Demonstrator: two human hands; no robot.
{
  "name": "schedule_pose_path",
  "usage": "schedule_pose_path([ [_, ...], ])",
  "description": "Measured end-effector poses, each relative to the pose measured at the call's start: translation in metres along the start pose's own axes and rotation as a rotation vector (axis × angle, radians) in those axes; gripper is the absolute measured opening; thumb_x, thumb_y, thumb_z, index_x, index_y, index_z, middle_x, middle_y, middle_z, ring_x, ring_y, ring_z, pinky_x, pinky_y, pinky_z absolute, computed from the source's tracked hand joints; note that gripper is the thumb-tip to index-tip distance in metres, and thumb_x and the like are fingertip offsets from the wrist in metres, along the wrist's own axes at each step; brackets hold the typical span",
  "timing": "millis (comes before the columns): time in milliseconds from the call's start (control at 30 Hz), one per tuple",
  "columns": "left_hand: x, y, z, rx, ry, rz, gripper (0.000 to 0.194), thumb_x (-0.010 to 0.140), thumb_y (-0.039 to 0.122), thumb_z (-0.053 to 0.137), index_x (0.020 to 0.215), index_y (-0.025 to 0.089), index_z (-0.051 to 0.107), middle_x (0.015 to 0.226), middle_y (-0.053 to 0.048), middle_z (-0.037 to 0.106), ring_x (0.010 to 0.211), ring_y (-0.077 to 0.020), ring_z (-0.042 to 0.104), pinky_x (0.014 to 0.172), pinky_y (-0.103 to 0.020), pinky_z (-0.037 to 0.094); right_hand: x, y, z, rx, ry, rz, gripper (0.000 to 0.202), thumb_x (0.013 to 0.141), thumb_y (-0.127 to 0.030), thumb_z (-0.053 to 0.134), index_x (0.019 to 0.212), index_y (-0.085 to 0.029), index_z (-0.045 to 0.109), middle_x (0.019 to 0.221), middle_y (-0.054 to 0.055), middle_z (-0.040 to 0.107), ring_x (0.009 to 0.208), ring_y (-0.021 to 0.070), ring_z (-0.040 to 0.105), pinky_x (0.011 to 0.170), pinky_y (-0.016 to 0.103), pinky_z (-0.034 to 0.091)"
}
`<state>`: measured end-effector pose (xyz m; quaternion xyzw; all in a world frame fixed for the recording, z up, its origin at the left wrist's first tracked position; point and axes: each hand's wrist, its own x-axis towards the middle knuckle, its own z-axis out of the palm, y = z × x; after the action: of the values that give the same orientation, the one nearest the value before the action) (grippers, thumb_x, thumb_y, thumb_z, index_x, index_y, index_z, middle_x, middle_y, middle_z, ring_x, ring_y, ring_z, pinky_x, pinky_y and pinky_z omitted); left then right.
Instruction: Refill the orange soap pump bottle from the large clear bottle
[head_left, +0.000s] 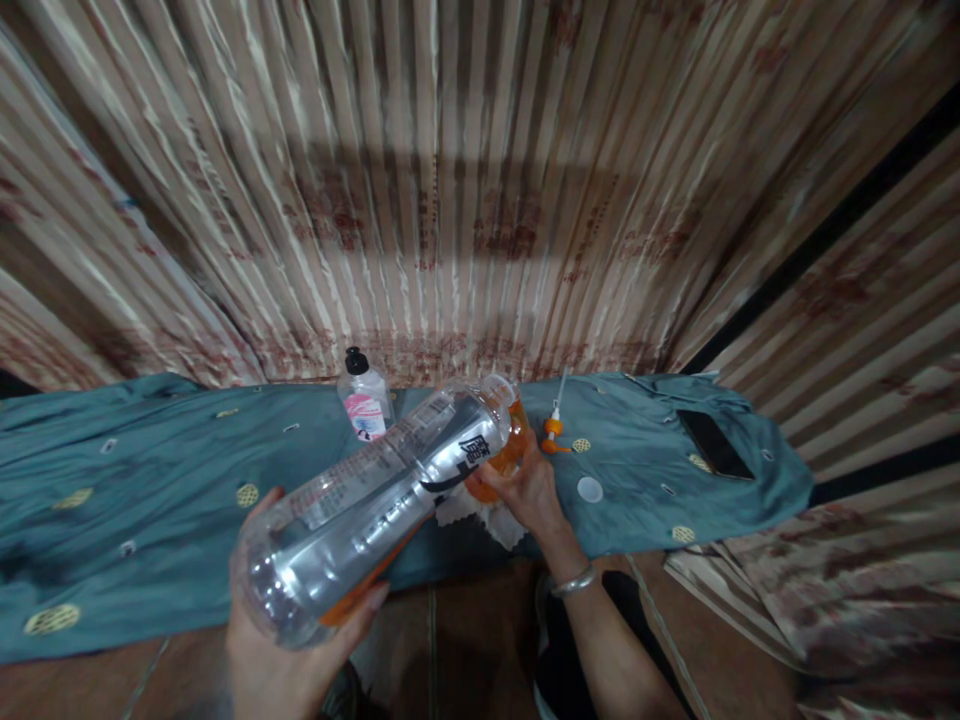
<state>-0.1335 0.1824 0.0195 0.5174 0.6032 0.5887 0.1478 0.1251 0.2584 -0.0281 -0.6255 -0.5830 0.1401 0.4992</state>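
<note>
A large clear bottle with a silver label is tilted, its mouth up at the right, close over an orange bottle. My left hand is wrapped round the large bottle's base. With closed fingers my right hand grips the orange bottle, which is partly hidden behind the large one. Whether liquid passes between them I cannot tell. White tissue lies beneath. An orange pump head with a clear tube rests to the right, near a round whitish disc.
A clear bottle with a pink label and black cap stands at the back. A dark phone lies on the right of the green cloth. Patterned curtains hang behind and at the right.
</note>
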Motion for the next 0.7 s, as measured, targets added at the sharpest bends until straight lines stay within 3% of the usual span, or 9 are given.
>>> schedule_pose_path([
  [200,0.0009,0.0041,-0.0014,0.067,-0.049,0.096,0.103,0.047,0.057,0.089,0.142,0.048,0.05,0.13,0.001,0.066,0.111,-0.0332,0.069,0.101,-0.058,0.05,0.0001,-0.0015,-0.0001,-0.028,0.001,0.016,0.053,0.073,-0.037,0.079,0.118,-0.019,0.057,0.107,0.01,0.076,0.099,0.0291,0.075,0.09,0.043,0.062],
  [467,-0.0039,0.0062,0.0,0.025,-0.028,0.027,0.1,0.049,0.058,0.088,0.141,0.045,0.053,0.135,-0.001,0.066,0.116,-0.0361,0.067,0.108,-0.062,0.044,-0.0007,-0.0008,0.0002,-0.008,-0.003,0.021,0.053,0.073,-0.035,0.08,0.119,-0.02,0.058,0.109,0.01,0.076,0.101,0.0286,0.075,0.09,0.042,0.062],
  [700,0.0007,-0.0027,-0.005,0.013,-0.059,0.013,0.103,0.045,0.049,0.092,0.14,0.046,0.053,0.137,-0.001,0.064,0.12,-0.0379,0.066,0.105,-0.063,0.047,-0.0003,0.0012,0.0015,-0.014,-0.012,0.014,0.059,0.073,-0.035,0.082,0.125,-0.02,0.055,0.114,0.011,0.074,0.104,0.0288,0.074,0.092,0.043,0.061],
])
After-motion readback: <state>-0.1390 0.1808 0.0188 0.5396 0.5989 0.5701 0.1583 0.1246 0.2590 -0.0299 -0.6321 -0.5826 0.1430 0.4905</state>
